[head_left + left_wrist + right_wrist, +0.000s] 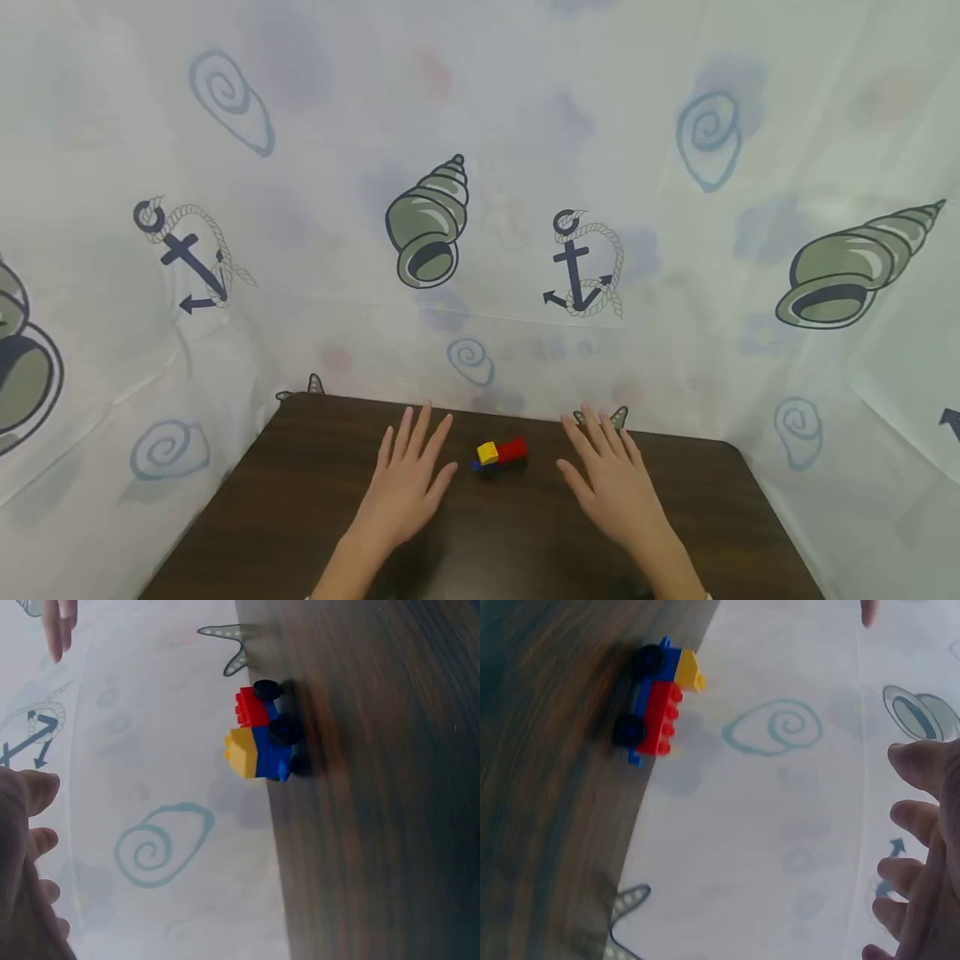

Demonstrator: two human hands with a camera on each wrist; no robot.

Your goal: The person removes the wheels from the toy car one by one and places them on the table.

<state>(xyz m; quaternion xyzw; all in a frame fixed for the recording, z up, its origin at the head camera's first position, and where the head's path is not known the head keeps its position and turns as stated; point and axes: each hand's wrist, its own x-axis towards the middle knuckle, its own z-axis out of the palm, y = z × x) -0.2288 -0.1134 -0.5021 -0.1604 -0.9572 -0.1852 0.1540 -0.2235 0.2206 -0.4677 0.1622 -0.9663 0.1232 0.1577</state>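
Observation:
A small toy truck (501,455) of building bricks stands on the dark table between the two hands. It has a yellow cab, a red studded bed, a blue base and black wheels, and its cab points to the left. My left hand (408,487) is held to the left of the truck, fingers straight and spread, palm down, touching nothing. On the other side my right hand (611,483) mirrors it with spread fingers, also apart from the truck. Both wrist views show the truck (262,739) from the side, with each hand's fingertips (904,877) at the edge.
The dark wood-grain table (300,475) has rounded far corners. A white curtain (510,125) printed with shells, anchors and starfish hangs behind it and along both sides, close to the table's edges.

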